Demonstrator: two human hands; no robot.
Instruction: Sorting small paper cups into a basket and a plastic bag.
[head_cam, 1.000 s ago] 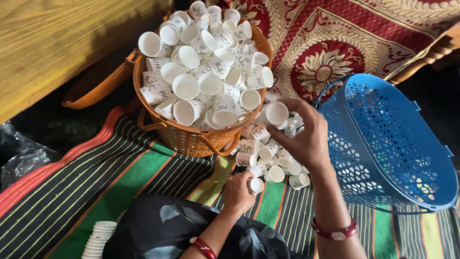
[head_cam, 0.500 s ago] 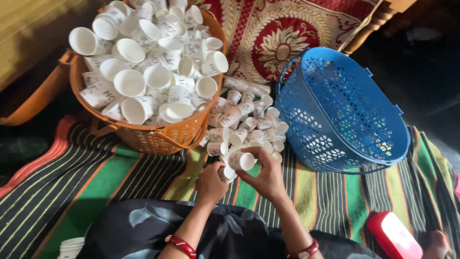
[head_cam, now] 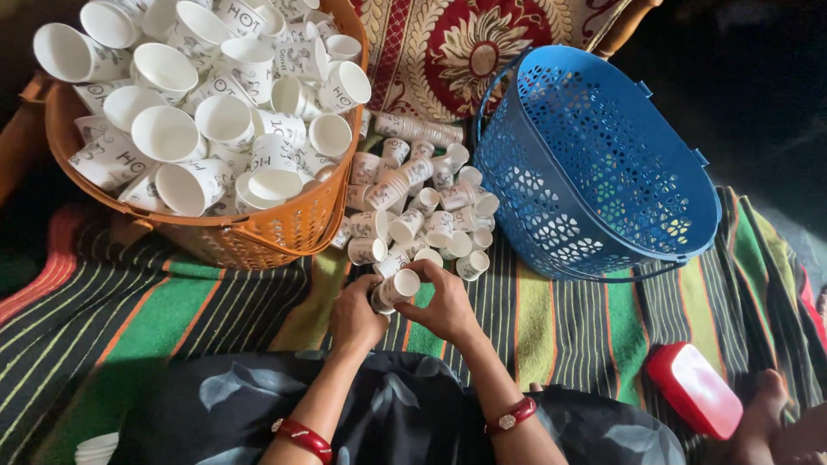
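Note:
My left hand (head_cam: 357, 315) and my right hand (head_cam: 447, 306) meet over the striped mat, both closed around a small stack of white paper cups (head_cam: 394, 290). Just beyond my fingers lies a loose pile of paper cups (head_cam: 415, 208) on the mat. An orange basket (head_cam: 274, 231) heaped with white paper cups (head_cam: 202, 103) stands to the left of the pile. A blue perforated basket (head_cam: 594, 168) lies tilted on its side to the right, and I see nothing inside it.
A striped green, black and orange mat (head_cam: 586, 323) covers the floor. A red patterned cloth (head_cam: 482, 47) lies behind the baskets. A red and white box (head_cam: 695, 389) sits at the lower right near a bare foot (head_cam: 762, 413). A cup stack (head_cam: 93, 449) shows at bottom left.
My right hand came back from the cups near the orange basket and joined my left hand. Both now hold a cup stack low in front of me. The view shifted right.

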